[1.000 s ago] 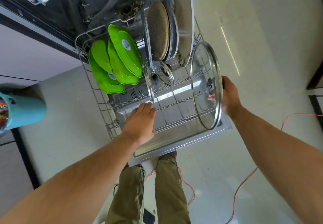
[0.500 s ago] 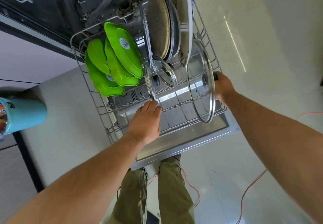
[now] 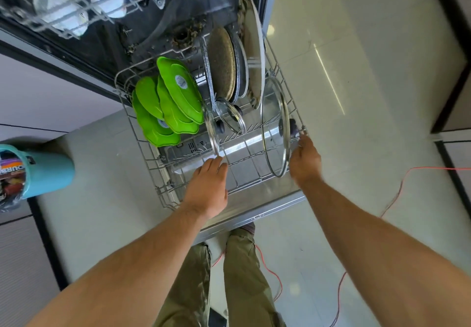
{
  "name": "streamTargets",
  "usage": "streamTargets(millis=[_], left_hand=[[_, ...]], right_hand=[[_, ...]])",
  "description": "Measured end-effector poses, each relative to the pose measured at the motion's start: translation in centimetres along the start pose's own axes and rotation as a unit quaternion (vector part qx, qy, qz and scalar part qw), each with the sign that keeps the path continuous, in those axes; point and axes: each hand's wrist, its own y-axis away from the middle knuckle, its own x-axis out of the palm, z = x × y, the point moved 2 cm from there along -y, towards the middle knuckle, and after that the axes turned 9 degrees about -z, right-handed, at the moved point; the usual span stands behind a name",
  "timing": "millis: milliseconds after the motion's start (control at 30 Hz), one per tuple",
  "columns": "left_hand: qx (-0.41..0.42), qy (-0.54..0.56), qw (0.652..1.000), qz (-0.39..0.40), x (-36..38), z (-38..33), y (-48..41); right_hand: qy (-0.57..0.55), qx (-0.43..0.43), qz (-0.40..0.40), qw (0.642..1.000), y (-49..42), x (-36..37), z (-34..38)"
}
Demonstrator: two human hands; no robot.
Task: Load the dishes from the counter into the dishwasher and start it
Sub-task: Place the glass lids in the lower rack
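I'm standing the big lid upright in the rack, right hand loosely spread beside its rim; left hand flat, fingers together, steadying the rack. Should seat the rim between tines.

Can't see my left hand fingertips properly, they're tucked down past the lower rack wires. My right hand sits just behind the big glass lid, so whether I'm actually touching its rim is anyone's guess. The upper rack is a blur and chopped off at the top, the white stuff in it is unreadable. The teal tumbler runs off the left edge.
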Motion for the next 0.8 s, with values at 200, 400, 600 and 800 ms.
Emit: streamTargets(millis=[200, 400, 600, 800], left_hand=[[-0.051, -0.027, 0.998, 0.010, -6.1, -1.3, 8.3], [-0.074, -0.008, 0.990, -0.120, -15.1, -1.2, 17.0], [-0.167, -0.003, 0.967, -0.194, -20.7, 4.0, 28.2], [-0.288, -0.016, 0.923, -0.256, -22.9, 14.0, 41.8]], right_hand=[[0.037, -0.152, -0.067, 0.985, 12.5, -2.9, 2.9], [0.129, -0.349, 0.032, 0.928, 24.4, -5.2, 8.6], [0.112, -0.479, 0.064, 0.869, 35.5, -3.5, 14.0], [0.119, -0.589, 0.079, 0.795, 46.2, 2.2, 19.9]])
